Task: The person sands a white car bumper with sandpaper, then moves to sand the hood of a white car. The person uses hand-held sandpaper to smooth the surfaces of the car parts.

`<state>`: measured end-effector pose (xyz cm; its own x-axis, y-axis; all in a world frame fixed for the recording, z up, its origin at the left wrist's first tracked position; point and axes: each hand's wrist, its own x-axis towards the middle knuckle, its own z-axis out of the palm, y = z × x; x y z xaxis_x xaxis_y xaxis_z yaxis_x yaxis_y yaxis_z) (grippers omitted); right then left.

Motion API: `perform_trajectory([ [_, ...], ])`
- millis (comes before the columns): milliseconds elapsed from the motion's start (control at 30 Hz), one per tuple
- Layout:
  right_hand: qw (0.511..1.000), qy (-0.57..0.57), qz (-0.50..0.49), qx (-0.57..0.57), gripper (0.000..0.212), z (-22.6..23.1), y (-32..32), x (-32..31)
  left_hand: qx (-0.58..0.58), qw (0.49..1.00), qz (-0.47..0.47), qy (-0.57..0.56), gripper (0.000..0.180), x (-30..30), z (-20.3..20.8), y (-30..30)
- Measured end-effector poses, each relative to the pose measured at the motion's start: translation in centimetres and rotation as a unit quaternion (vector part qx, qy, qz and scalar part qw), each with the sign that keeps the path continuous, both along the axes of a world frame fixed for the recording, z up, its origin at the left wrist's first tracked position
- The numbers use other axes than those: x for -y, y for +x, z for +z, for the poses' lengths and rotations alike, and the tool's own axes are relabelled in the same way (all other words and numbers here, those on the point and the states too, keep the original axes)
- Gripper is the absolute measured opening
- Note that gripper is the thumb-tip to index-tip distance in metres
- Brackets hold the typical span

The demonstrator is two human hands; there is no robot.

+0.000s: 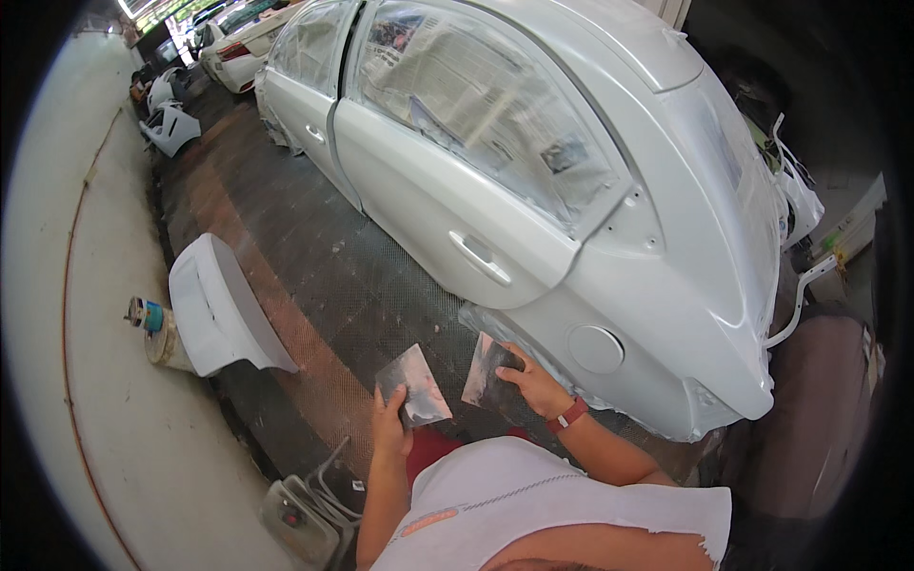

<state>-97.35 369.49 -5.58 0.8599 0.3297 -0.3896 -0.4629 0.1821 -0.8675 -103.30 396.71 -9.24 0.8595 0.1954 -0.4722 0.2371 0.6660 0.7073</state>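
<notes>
Left hand grips a smudged sheet by its left edge — right hand, a second sheet by its right edge.

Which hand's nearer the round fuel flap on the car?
Right. In the picture, the right hand is a little left of the round fuel flap and slightly lower; the left hand is much farther left and lower still.
</notes>
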Motion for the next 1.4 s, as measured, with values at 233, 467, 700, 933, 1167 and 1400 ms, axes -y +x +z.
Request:
perform_trajectory([
  [233,0.998,-0.008,-0.019,-0.063,0.058,0.1,7.5,-14.8,0.018,1.000,-0.024,-0.011,0.060,-13.6,1.8,8.0],
  [467,1.000,0.012,-0.004,0.026,0.056,-0.6,15.1,-23.5,0.026,0.998,0.043,0.040,0.055,-27.5,3.7,15.8],
  [700,0.999,-0.001,-0.020,-0.033,0.049,-3.6,23.5,-29.3,0.027,0.997,0.075,0.020,0.050,-33.7,1.8,22.9],
  [933,0.996,-0.014,0.025,-0.081,0.053,-6.6,40.0,-37.7,-0.048,0.992,0.116,0.030,0.056,-39.1,-1.0,33.7],
  [1167,0.984,-0.129,0.114,0.042,0.051,-2.1,58.5,-46.3,-0.092,0.980,0.169,0.059,0.059,-44.6,2.3,48.0],
  [1400,0.967,-0.106,0.218,0.074,0.040,-1.6,70.0,-53.1,-0.045,0.972,0.227,0.047,0.057,-50.7,2.4,55.3],
])
